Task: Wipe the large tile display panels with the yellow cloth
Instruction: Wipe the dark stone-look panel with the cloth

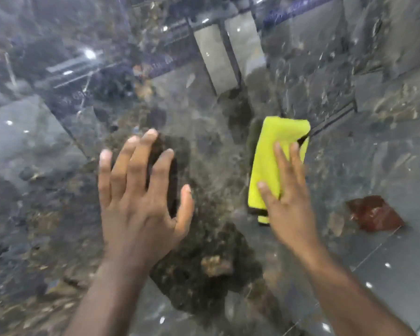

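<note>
A large glossy tile panel (204,112) with dark marble veining fills the head view and mirrors the room. My right hand (285,195) presses a folded yellow cloth (272,161) flat against the panel, fingers straight on top of it. The cloth has a dark edge at its lower end. My left hand (141,197) is spread with straight fingers against the panel, to the left of the cloth, holding nothing.
A reddish-brown patch (374,213) shows on the panel right of the cloth. Reflections of grey tiles in a dark rack (218,57) and ceiling lights appear at the top. A panel edge (66,129) runs diagonally at the left.
</note>
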`<move>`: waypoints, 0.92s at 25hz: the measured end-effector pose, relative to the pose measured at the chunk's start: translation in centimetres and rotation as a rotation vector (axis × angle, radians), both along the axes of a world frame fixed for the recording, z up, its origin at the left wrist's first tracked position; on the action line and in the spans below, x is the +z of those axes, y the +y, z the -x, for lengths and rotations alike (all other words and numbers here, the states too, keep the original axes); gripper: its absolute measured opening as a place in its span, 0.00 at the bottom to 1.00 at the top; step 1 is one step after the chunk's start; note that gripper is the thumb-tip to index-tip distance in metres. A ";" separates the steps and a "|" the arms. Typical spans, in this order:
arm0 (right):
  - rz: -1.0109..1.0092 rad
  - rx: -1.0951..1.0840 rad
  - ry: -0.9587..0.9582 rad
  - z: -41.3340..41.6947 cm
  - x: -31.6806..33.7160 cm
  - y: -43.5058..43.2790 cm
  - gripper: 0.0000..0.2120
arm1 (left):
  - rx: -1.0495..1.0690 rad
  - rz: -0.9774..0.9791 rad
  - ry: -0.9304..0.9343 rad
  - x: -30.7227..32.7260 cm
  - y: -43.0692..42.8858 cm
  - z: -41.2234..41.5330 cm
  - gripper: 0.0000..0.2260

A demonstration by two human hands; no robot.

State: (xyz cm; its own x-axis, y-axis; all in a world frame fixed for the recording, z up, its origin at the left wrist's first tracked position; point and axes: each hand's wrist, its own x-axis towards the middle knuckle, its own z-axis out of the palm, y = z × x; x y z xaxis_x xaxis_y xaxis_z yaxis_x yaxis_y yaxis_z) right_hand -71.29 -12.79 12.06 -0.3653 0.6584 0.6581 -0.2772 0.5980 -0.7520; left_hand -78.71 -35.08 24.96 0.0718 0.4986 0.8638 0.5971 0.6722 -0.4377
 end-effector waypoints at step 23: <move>-0.342 -0.051 -0.082 -2.0 1.7 15.0 0.33 | 0.044 0.123 0.187 0.9 15.1 0.8 0.26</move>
